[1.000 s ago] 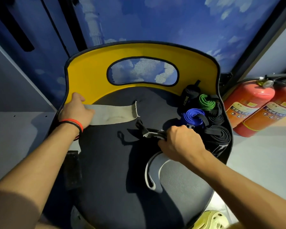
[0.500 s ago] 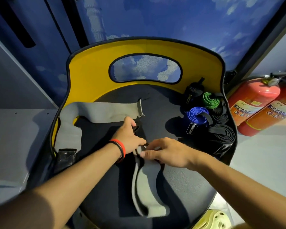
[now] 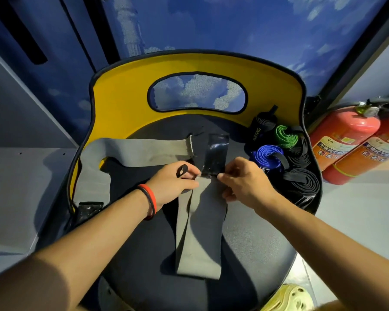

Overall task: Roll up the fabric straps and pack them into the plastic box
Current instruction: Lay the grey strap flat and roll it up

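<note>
Blue sky-mural wall behind; dark padded chair seat [image 3: 245,243] with curved yellow backrest [image 3: 121,97] serves as work surface. I see long grey fabric strap [image 3: 198,232] running 12 to 6 down seat centre. Left hand [image 3: 173,182] and right hand [image 3: 245,180] each pinch its far end, fingertips clamped on cloth beside shiny black fastener tab [image 3: 216,153]. My guess: squaring end to start tight roll. Second grey strap [image 3: 144,151] draped at 10. Rolled blue strap [image 3: 266,154], rolled green strap [image 3: 285,136] and rolled black straps [image 3: 305,182] parked at 2, out of way. Plastic box not in view.

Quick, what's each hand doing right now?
Left hand: pinching the grey strap near its black end.
Right hand: pinching the same strap.
</note>
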`<state>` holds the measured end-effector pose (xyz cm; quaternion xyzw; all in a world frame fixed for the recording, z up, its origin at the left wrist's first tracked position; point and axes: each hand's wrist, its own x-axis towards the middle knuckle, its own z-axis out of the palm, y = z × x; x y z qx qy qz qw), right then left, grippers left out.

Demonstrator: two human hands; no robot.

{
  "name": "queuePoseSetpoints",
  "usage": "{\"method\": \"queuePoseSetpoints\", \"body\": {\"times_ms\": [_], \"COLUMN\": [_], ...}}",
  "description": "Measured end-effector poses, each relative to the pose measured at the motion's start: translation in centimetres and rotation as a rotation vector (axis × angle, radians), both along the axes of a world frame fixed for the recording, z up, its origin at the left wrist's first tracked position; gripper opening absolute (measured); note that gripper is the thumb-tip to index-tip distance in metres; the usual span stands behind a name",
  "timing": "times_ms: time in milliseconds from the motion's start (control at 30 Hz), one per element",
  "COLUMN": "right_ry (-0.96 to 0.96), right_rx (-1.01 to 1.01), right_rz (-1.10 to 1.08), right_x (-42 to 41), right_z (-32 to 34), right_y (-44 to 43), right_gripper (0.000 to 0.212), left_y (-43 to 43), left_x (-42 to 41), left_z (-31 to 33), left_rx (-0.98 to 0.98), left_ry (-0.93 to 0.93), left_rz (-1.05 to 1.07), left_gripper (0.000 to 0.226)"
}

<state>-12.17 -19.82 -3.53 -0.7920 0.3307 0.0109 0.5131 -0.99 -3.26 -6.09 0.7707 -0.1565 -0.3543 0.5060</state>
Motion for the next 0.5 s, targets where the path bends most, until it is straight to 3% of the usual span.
{"method": "queuePoseSetpoints", "body": {"times_ms": [100, 267, 367, 433, 500], "right_ry": [-0.086, -0.216, -0.14, -0.143, -0.109], "right_rx": [-0.07, -0.028, -0.146, -0.238, -0.503], "right_rz": [-0.123, -0.237, -0.086, 0.089, 0.302], "right_x": [0.2, 1.3, 1.8, 1.9, 1.5], "right_z": [0.3, -0.5, -1.3, -1.4, -0.9], "right_y": [-0.9, -1.7, -1.2, -0.8, -0.4], "right_gripper": [0.019, 0.018, 0.01, 0.012, 0.011], "left_y": [0.6, 2.2, 2.9, 3.1, 3.3], "left_x": [0.2, -0.5, -1.1, -1.1, -0.7], "left_z": [0.7, -0.5, -1.6, -1.7, -1.8], "left_rx": [0.164, 0.448, 0.539, 0.521, 0.531], "left_ry": [-0.066, -0.511, -0.659, -0.716, -0.764], "left_rz": [-0.201, -0.638, -0.737, -0.731, -0.73], "left_gripper": [0.042, 0.069, 0.075, 0.066, 0.057]}}
